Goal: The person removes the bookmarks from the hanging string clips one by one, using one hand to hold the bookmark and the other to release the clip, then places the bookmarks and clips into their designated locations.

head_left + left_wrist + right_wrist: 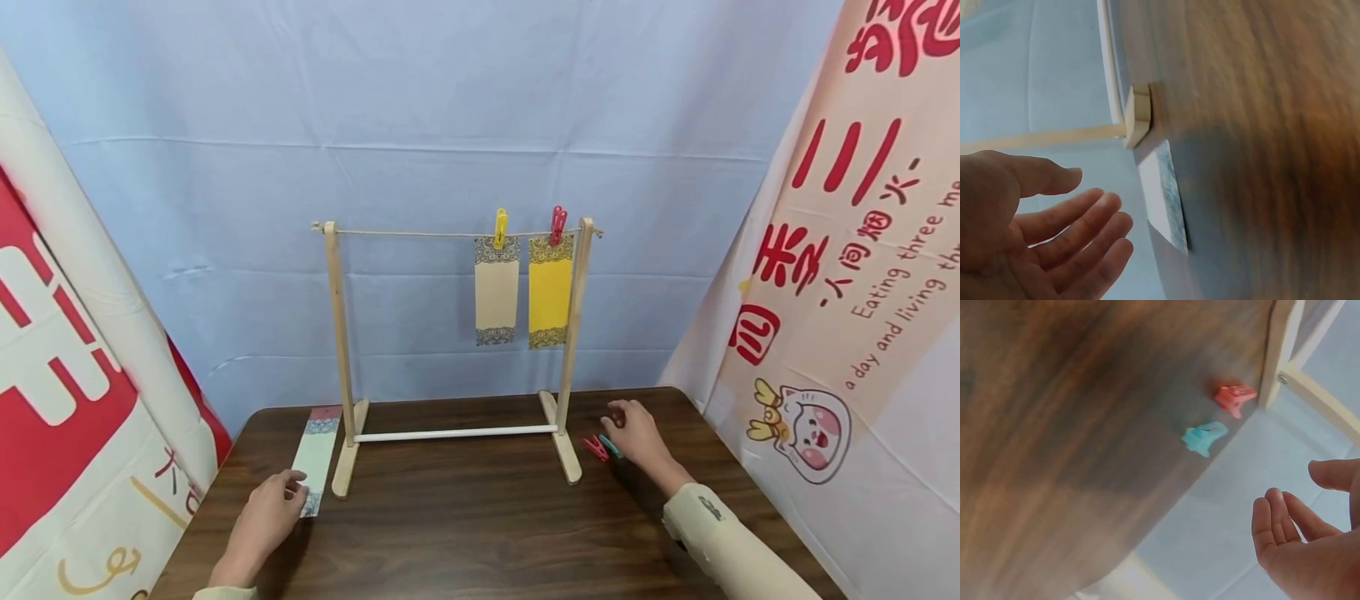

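On the left of the table lies a pale green card with blue lace-patterned ends. A pinkish strip shows at its far end. My left hand hovers over the card's near end, thumb and fingers apart and holding nothing; the left wrist view shows the card beyond the fingertips. At the right, my right hand is beside a red clothespin and a teal clothespin. Its fingers are loosely bent with nothing between them. Both clothespins lie on the wood apart from the hand in the right wrist view.
A wooden stand with a white lower bar carries a string. From it hang a beige card under a yellow clothespin and a yellow card under a red one. Cloth banners flank the brown table.
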`<control>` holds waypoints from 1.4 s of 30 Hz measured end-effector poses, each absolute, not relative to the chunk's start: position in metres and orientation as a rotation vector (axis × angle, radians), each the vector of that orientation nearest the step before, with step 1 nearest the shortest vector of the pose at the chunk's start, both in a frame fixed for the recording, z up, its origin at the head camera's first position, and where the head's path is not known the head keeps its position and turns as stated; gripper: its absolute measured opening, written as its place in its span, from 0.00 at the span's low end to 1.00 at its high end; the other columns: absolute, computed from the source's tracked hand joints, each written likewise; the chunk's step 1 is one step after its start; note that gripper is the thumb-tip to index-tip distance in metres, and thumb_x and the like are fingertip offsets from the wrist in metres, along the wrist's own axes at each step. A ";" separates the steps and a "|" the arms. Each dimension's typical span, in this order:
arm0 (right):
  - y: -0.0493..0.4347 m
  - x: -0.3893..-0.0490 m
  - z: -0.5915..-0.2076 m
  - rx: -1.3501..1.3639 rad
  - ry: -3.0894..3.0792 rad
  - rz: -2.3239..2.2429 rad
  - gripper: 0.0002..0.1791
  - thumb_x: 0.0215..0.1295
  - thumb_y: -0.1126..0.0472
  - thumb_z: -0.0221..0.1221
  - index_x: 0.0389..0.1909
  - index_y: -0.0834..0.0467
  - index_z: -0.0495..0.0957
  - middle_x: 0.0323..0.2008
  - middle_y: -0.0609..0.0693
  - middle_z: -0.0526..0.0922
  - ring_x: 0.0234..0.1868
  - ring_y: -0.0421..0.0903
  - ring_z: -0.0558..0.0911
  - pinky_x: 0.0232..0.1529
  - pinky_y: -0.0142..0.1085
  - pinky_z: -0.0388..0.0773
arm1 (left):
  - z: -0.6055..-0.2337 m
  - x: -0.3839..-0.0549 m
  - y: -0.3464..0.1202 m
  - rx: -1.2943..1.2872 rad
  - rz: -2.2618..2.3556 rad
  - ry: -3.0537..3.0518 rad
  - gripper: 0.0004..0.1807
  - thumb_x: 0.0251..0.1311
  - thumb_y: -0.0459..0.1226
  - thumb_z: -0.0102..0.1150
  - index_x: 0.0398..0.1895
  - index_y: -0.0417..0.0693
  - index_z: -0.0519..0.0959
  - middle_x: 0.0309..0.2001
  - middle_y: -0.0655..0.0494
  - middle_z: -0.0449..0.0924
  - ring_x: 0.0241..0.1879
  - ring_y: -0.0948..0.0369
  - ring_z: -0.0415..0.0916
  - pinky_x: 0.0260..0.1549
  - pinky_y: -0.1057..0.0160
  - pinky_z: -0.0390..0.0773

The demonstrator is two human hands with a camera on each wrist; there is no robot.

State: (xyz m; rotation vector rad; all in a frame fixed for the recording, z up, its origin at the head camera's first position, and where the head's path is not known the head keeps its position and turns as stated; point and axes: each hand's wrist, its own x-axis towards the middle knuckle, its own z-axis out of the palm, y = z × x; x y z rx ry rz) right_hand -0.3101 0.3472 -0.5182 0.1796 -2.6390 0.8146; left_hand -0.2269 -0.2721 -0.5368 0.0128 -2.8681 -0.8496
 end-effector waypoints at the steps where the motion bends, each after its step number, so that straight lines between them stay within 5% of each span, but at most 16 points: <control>1: 0.346 -0.309 -0.516 0.184 -2.632 0.810 0.16 0.71 0.68 0.67 0.53 0.74 0.82 0.36 0.59 0.79 0.37 0.52 0.78 0.42 0.49 0.77 | -0.536 -0.228 -0.270 0.002 -0.855 -2.858 0.15 0.72 0.34 0.63 0.54 0.32 0.83 0.41 0.45 0.86 0.42 0.47 0.86 0.42 0.42 0.84; 25: 0.321 -0.302 -0.464 0.311 -2.522 0.822 0.18 0.73 0.66 0.67 0.59 0.71 0.82 0.43 0.62 0.83 0.42 0.56 0.83 0.44 0.49 0.80 | -0.515 -0.235 -0.233 -0.178 -0.969 -2.714 0.14 0.72 0.31 0.65 0.56 0.32 0.84 0.51 0.40 0.88 0.51 0.45 0.86 0.52 0.43 0.85; 42: 0.306 -0.297 -0.438 0.370 -2.479 0.857 0.21 0.75 0.66 0.65 0.65 0.70 0.79 0.51 0.64 0.82 0.50 0.61 0.83 0.51 0.58 0.82 | -0.498 -0.243 -0.217 -0.210 -0.976 -2.708 0.18 0.77 0.36 0.63 0.63 0.35 0.82 0.56 0.39 0.86 0.57 0.42 0.83 0.56 0.39 0.81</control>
